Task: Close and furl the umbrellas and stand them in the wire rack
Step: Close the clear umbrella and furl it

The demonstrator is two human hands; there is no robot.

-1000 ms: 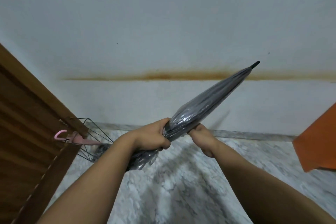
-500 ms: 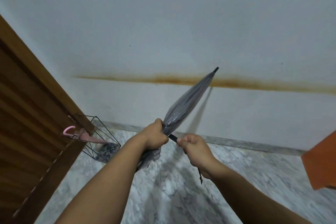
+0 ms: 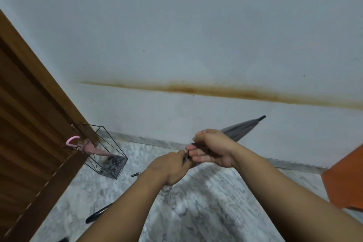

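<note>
A furled grey umbrella (image 3: 240,129) points up and to the right, its black tip near the wall. My right hand (image 3: 213,148) is wrapped around its canopy at the middle. My left hand (image 3: 170,166) pinches the umbrella's strap right beside the right hand's fingers. The black handle (image 3: 98,213) shows below my left forearm. A black wire rack (image 3: 107,151) stands on the floor by the door, with a pink umbrella (image 3: 88,146) leaning in it, hook handle up.
A brown wooden door (image 3: 29,124) fills the left side. An orange umbrella canopy (image 3: 345,180) juts in at the right edge. The floor is grey marble (image 3: 196,212), meeting a white wall with a rusty stain line (image 3: 216,90).
The grey umbrella has swung lower and more to the right. My right hand went from pulling the strap to wrapping over the canopy, and my left hand now pinches the strap.
</note>
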